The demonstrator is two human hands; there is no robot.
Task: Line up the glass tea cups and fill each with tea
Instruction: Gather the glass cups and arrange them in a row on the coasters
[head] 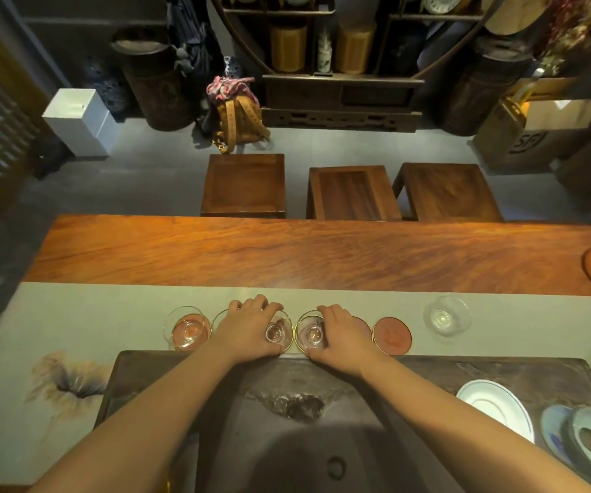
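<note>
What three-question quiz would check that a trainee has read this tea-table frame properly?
1. True or false: the rightmost coaster in the row has a glass cup on it.
2. Which cup does the left hand hold? A) the far-left cup B) the cup just left of the row's middle C) the loose cup off to the right
3. Fill in: the right hand grips a cup with a ____-coloured rim.

Key: 1 false, it is bare; 2 B; 3 gold.
</note>
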